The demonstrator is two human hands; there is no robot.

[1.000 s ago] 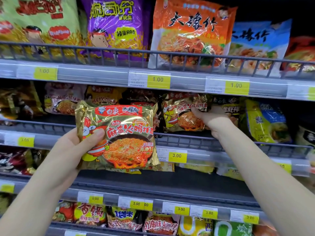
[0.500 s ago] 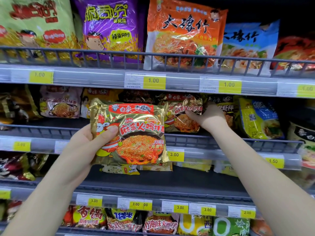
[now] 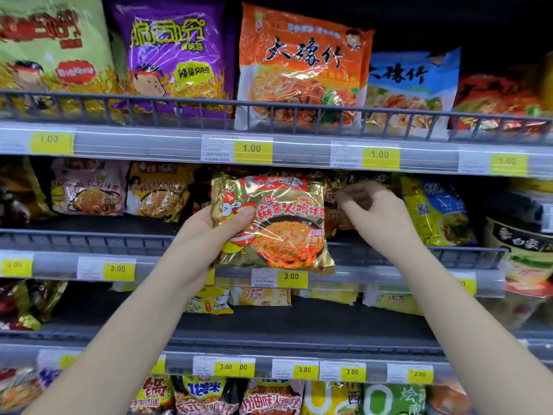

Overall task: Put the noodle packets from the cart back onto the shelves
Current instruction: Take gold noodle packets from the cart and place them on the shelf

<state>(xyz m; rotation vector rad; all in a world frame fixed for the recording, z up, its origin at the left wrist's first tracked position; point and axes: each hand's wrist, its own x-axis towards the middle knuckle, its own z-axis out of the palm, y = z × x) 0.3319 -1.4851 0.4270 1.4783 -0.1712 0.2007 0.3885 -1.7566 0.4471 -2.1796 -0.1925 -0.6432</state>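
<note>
1. Upper price tags [image 3: 253, 148] read "1.00"; middle-rail tags [image 3: 291, 276] read "3.00".
2. Noodle packet [image 3: 278, 223]: gold foil, cartoon chicken, orange noodle bowl, red characters "麻酱火鸡拌".
3. Packet stands upright before the middle shelf [image 3: 89, 241].
4. Left hand [image 3: 203, 238] grips its left edge, thumb in front.
5. Right hand [image 3: 374, 214]: fingers [image 3: 350, 196] curled at the shelved packets [image 3: 331, 217]; whether they pinch one, cannot tell.
</note>
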